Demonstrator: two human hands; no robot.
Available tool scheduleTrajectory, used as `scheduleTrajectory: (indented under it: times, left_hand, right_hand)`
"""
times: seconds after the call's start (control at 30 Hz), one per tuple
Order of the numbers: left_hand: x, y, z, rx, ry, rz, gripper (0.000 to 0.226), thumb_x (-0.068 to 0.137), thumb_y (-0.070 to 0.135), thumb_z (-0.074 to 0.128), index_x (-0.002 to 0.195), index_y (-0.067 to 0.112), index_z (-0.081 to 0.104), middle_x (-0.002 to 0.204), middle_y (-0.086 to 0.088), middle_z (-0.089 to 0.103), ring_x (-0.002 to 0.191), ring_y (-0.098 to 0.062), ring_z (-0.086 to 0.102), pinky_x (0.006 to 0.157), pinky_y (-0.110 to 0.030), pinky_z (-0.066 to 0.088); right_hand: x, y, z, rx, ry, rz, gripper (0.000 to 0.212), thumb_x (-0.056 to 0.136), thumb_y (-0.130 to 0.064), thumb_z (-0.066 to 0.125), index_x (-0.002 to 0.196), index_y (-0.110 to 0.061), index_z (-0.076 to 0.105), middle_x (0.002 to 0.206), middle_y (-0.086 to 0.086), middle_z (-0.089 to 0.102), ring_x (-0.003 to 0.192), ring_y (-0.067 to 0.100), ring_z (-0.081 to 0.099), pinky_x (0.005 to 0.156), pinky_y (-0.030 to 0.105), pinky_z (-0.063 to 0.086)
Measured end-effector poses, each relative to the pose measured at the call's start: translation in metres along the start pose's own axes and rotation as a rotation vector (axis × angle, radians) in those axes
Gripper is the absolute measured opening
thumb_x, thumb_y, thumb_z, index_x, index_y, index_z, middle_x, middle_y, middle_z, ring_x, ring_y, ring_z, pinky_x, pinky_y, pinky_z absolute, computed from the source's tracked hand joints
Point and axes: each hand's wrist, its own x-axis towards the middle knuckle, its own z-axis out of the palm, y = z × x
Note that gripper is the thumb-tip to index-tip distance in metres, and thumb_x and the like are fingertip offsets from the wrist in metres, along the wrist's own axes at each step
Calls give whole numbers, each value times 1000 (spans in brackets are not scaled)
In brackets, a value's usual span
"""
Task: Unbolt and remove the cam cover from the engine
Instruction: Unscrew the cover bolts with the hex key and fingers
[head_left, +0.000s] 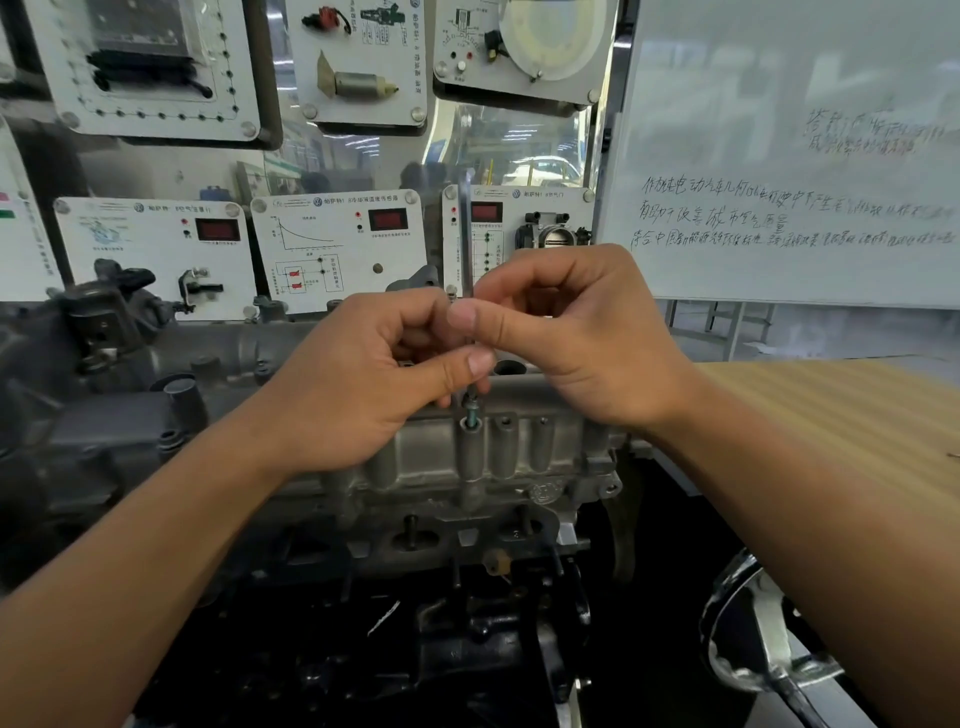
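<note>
Grey cast-metal cam cover (519, 457) sits at centre frame on top of the engine (467, 649), whose darker block fills the lower centre. A slim steel tool (466, 234) stands upright over the cover's near edge. Its lower end meets a bolt (471, 414) that stands partly out of a boss hole in the cover.

Left hand (363, 384): grip closed round the tool, fingers curled, thumb pressed against the shaft low down.

Right hand (571, 332): grip narrow, thumb and forefinger pinching the shaft just above the left thumb.

Both hands meet at centre frame, directly above the bolt.

Background: white training panels (337, 249) across the upper left and centre, and a whiteboard (779, 156) with handwriting at upper right. A wood-grain desk (831, 415) lies at the right edge, beside the engine.
</note>
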Motion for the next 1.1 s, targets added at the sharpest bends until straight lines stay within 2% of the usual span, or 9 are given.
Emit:
scheduleTrajectory:
  times: [0.1,0.2,0.33,0.4,0.5,0.67,0.8,0.93,1.1]
  left_hand:
    - [-1,0,0,7,-8,-12,28,84,39,63,97,16,71,82,4,76,66,-7,67,70,-21,57]
    - [0,0,0,13,-31,-19,20,90,41,62,97,27,74,85,7,77,68,-9,68,71,-18,55]
    - [-1,1,-5,-41,-82,-19,18,93,38,63,101,30,76,86,2,76,71,-16,68,76,-18,53]
    - [-1,1,-7,-44,-88,-20,18,92,38,63,98,29,78,77,-1,73,73,-15,68,77,-17,52]
    - [-1,0,-6,-40,-83,-17,16,93,37,63,92,32,79,79,-5,74,80,-23,72,84,-27,58]
    - [-1,1,-3,-75,-35,-8,19,86,32,66,97,21,77,83,1,77,72,-26,69,77,-26,59]
    - [-1,2,-2,-60,-1,-4,13,84,33,68,79,25,77,77,0,75,74,-30,70,76,-32,61]
    - [-1,2,-2,-45,-4,-8,14,83,34,68,79,23,76,76,1,75,70,-24,70,75,-30,61]
    - [-1,3,-2,-35,-8,-19,21,84,34,68,87,15,76,75,7,75,65,-10,67,71,-19,57]
  right_hand:
    - [0,0,1,5,-15,-7,7,85,-6,75,86,0,72,74,23,69,64,44,62,55,44,53]
    - [-1,-2,0,75,-72,-14,1,87,0,70,88,0,71,71,21,68,59,40,64,54,37,56]
    - [0,-1,1,98,-110,-5,8,92,1,64,89,-4,69,71,24,65,54,42,61,53,48,53]
    - [0,0,0,101,-122,10,9,94,1,61,92,-1,70,72,22,66,54,39,61,53,42,53]
    - [0,-1,-1,88,-129,17,10,94,0,61,94,3,70,67,13,67,54,26,64,54,26,51]
    - [-1,0,2,82,-31,5,7,90,-5,69,90,2,72,69,13,71,58,16,65,56,23,53]
    - [-3,-1,1,87,5,-10,6,92,-4,66,93,-8,72,55,-16,63,50,-2,56,54,8,42]
    - [-3,-4,2,83,12,-27,8,92,-4,66,94,-9,71,53,-18,60,48,-2,54,52,8,40]
    - [-3,-5,2,81,20,-30,5,88,-4,70,92,-6,72,62,-12,65,50,-1,55,52,9,40]
